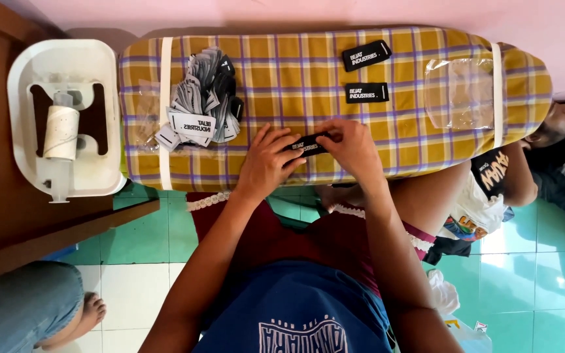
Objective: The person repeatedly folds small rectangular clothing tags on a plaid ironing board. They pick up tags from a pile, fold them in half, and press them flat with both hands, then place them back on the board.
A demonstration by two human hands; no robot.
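- Ironing board (387, 140), yellow-purple plaid cover, is the work surface; keep work flat on near edge.
- Loose pile of labels (201, 104) at its left end, w/in reach of left hand.
- Two finished black labels (366, 73) lie far side, apart; best keep that row tidy.
- Left hand (266, 163) & right hand (353, 147): fingers pinching one black label (305, 145) betw. them, on near edge. Judged: line ends up square, press crease firm.
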